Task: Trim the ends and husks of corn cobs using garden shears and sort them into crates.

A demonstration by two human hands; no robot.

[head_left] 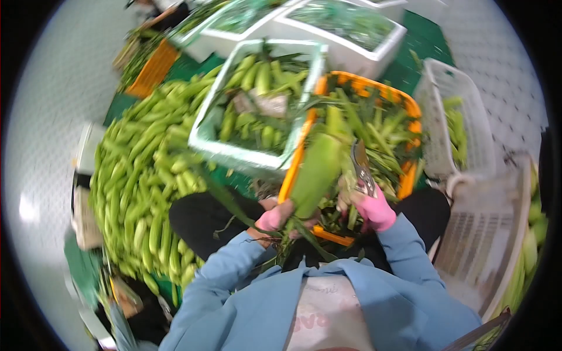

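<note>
My left hand [279, 216], partly in pink covering, grips the lower end of a green ear of corn in its husk [317, 173]. The ear tilts upward over an orange plastic basket [408, 109] between my knees. Loose leaves [228, 202] trail from under that hand. In my right hand [371, 209], also partly pink, is a pair of pruning shears [361, 160] with the blades pointing up, beside the ear. Motion blur hides whether the blades are parted. Cut husk leaves and stalks [382, 136] fill the basket.
A large pile of husked-in corn [145, 175] lies at my left. Ahead stands a foam box [239, 160] with corn inside; more foam boxes [382, 55] are behind it. A white crate [476, 114] and a beige crate [461, 245] are at my right. Other people sit upper left and lower left.
</note>
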